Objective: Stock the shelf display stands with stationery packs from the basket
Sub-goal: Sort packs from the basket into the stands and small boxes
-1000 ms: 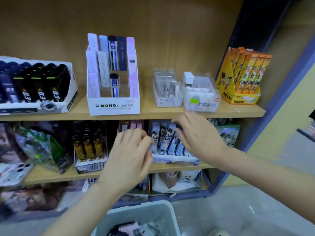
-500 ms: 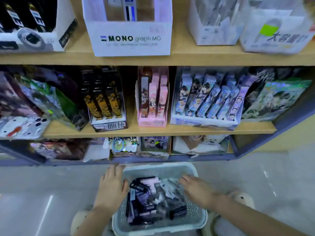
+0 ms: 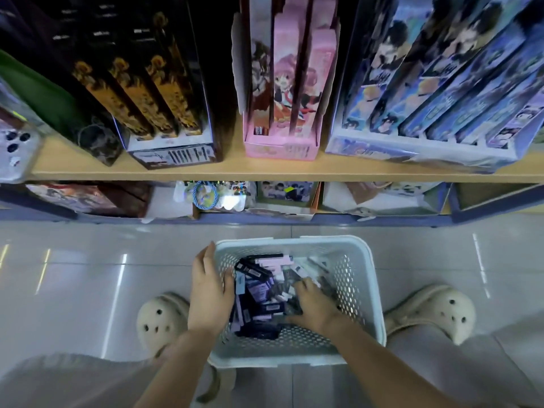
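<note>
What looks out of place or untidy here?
The pink display stand has dark, empty-looking slots. The blue display stand beside it has crumpled clear wrap along its front. In the basket, stationery packs lie jumbled.

Pale-blue perforated basket (image 3: 309, 240) upright, w/ stationery packs (image 3: 259, 290) (black & lilac) jumbled inside; pink display stand (image 3: 279, 148) part-filled.
</note>
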The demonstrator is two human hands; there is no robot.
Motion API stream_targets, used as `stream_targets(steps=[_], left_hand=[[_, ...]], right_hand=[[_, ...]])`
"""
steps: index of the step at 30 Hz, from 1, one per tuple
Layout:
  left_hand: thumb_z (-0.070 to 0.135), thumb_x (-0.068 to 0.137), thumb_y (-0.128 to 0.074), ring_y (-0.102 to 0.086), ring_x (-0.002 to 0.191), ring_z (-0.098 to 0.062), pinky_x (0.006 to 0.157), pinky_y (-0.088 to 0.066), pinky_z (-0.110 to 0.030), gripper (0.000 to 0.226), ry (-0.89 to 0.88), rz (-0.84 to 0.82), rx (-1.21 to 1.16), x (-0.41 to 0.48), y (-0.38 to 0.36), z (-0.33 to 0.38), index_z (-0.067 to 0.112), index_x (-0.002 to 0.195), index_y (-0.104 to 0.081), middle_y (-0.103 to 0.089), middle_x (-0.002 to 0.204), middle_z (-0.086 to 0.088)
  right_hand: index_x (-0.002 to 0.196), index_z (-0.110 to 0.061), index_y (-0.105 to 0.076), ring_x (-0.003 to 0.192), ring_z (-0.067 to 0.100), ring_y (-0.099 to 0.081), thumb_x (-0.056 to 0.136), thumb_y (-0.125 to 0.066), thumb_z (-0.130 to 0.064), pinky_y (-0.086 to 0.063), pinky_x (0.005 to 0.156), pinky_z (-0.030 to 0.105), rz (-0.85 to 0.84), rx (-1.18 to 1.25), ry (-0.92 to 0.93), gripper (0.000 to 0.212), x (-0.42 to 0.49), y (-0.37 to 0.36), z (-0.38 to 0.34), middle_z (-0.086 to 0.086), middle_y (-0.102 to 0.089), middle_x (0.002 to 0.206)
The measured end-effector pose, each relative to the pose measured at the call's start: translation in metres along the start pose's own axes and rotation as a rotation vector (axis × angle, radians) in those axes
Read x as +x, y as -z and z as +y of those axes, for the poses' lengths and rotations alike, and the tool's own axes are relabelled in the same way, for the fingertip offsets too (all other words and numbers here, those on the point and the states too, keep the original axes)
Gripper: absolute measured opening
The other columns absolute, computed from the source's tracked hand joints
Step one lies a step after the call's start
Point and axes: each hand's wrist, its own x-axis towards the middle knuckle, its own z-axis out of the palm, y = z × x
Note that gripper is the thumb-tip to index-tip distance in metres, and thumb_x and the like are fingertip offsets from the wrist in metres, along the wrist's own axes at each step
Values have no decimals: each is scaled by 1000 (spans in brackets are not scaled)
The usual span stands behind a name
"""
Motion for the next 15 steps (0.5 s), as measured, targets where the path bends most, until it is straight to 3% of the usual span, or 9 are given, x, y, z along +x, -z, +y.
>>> stream_targets(steps=[3,7,9,12,15], left_hand=[[10,96,-47,-41,126,-25,94,-32,-21,55,20,42,-8,-1,-3,1,9,147,-27,-31,145,-10],[9,94,-49,-50,111,-27,75,-38,-27,56,63,76,19,-1,-5,3,13,146,-29,-33,144,-7],[6,93,-50,-49,113,-26,78,-38,-27,56,72,78,14,-1,-6,4,11,145,-30,-34,143,-9],[-2,87,-50,-46,114,-34,95,-35,-34,49,0,160,43,-2,-7,4,3,134,-43,-44,131,-20],[11,84,-41,-44,100,-28,88,-32,-34,34,-163,210,102,-16,-12,6,11,117,-46,-49,116,-14]], right_hand=[[139,-8,-29,120,26,-49,86,-67,-19,-38,100,29,37,73,-60,66,8,-5,1,13,-32,139],[144,-5,-27,134,21,-35,96,-44,-2,-22,109,23,-1,8,-33,52,11,-3,6,12,-35,146],[143,-5,-28,133,21,-37,96,-38,1,-23,108,23,-4,-37,-24,48,12,-3,9,12,-38,145],[137,-2,-36,125,23,-44,93,-40,5,-31,103,25,-17,-44,-43,45,10,3,11,15,-44,138],[134,-3,-43,118,25,-52,95,-41,1,-35,98,24,-19,25,-1,39,-1,17,4,14,-49,134]])
